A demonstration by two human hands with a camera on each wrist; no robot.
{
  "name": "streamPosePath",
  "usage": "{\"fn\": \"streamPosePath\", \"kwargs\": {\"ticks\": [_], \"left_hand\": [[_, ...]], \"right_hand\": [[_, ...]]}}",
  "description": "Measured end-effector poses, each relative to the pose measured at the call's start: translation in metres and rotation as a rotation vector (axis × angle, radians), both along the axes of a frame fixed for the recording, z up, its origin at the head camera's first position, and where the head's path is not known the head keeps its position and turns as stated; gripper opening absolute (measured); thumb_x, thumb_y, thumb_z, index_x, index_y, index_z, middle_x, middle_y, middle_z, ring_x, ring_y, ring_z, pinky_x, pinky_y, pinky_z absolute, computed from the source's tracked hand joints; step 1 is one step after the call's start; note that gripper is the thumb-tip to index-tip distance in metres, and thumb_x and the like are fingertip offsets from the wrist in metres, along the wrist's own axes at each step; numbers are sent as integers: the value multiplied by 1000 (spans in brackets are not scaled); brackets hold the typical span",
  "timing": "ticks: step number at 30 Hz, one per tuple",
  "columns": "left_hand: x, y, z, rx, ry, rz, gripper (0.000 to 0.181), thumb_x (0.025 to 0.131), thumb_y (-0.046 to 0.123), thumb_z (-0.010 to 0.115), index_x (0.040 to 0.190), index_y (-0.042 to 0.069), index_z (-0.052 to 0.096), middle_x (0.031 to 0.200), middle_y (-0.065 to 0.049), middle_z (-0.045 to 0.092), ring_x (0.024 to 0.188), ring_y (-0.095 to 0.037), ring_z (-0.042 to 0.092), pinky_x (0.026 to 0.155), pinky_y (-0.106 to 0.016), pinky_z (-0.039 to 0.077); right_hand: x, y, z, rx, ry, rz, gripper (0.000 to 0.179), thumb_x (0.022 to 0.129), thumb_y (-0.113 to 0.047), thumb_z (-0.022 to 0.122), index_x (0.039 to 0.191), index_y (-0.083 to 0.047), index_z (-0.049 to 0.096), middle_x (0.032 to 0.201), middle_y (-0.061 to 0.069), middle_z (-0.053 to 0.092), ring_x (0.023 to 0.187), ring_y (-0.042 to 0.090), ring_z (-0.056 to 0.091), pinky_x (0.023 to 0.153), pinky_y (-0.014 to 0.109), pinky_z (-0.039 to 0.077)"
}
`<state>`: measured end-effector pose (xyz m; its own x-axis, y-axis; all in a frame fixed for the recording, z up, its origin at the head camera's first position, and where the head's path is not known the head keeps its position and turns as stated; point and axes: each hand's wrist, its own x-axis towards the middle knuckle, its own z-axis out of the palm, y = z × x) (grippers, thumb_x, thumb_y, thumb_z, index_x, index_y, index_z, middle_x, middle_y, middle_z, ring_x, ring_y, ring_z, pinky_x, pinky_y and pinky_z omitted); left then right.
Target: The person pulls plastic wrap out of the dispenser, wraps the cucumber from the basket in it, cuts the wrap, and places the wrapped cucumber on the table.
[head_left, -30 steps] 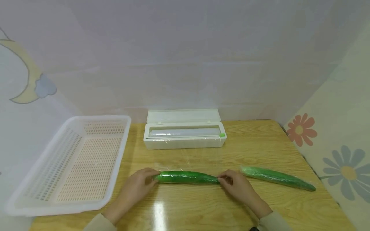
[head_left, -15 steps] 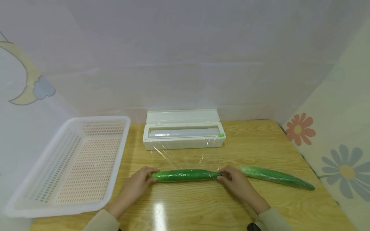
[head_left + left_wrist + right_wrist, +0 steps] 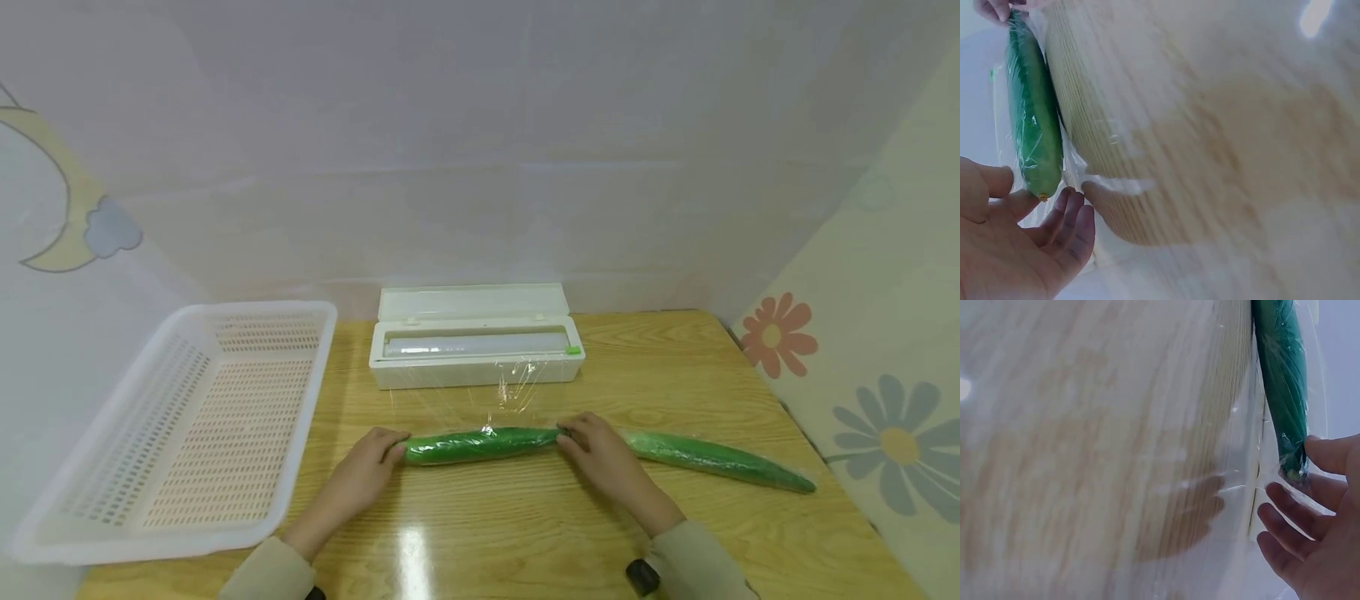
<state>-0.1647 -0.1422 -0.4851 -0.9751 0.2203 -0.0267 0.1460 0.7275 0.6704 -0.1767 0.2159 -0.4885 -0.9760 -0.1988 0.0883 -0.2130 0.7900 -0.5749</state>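
A green cucumber (image 3: 480, 445) in clear plastic wrap lies crosswise in front of the person. My left hand (image 3: 365, 467) holds its left end; in the left wrist view the thumb and index finger (image 3: 1021, 204) sit at the blunt tip. At the darker right end, my right hand (image 3: 603, 458) pinches the tip, with thumb (image 3: 1329, 454) and index finger on either side in the right wrist view. Cling film (image 3: 450, 407) stretches from the cucumber back to a white dispenser box (image 3: 476, 373), whose lid stands up and whose film roll (image 3: 480, 344) shows inside.
Another wrapped cucumber (image 3: 720, 460) lies at the right, its near end close behind the right hand. A white plastic basket (image 3: 303, 433) stands at the left of the wooden table (image 3: 510, 533). A green slider (image 3: 573, 350) sits on the box's right end.
Both hands have moved the cucumber away from the person, towards the box, its right end now slightly farther forward. The film between it and the box has slackened and creased.
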Motion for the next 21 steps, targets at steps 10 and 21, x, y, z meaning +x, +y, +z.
{"fn": "streamPosePath", "kwargs": {"ticks": [10,21], "left_hand": [[-2,2,1,-32,16,35,44,89,23,74,130,9,62,119,-10,59,94,-19,57,78,-41,55],[-6,2,2,-30,48,90,29,86,24,77,115,25,71,115,-1,65,94,-16,60,75,-37,54]], "right_hand": [[-3,-10,1,-26,179,4,38,88,-7,75,124,-3,64,126,15,61,119,36,54,97,54,48],[-7,-7,-7,-81,70,2,26,89,-6,74,114,-9,70,111,3,68,102,23,63,85,41,56]]}}
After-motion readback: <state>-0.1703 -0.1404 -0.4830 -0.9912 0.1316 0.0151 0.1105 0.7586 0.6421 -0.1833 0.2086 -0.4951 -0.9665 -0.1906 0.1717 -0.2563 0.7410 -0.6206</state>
